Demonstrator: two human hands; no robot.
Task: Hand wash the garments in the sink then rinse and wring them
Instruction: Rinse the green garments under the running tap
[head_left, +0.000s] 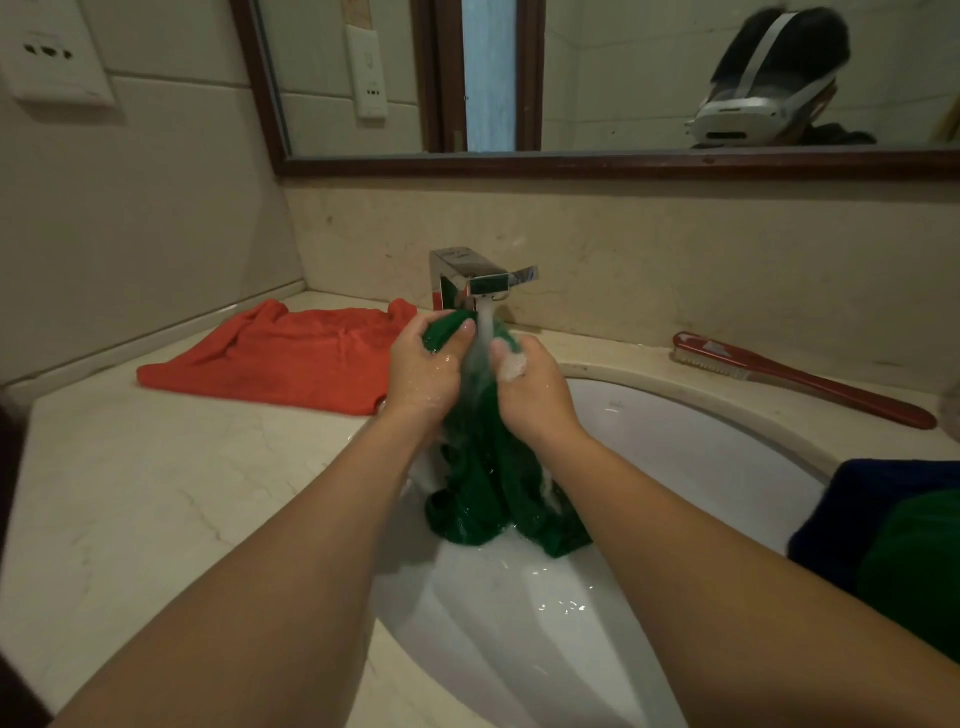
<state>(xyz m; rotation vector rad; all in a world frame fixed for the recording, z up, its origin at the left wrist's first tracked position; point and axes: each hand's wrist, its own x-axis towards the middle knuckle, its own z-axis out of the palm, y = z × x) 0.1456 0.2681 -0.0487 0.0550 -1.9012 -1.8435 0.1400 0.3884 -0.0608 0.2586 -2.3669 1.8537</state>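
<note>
Now I am rinsing, I think; my left hand and right hand both grip the top of the green cloth under the tap, and water runs down it; next I should twist it hard to wring it; the sink holds its wet low end and a little water; the red cloth lies on the counter, outside the sink

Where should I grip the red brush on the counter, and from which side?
Probably take the brush by its long bare handle, right of the bristles, coming from above: it lies flat on the counter, with the wall close behind.
</note>
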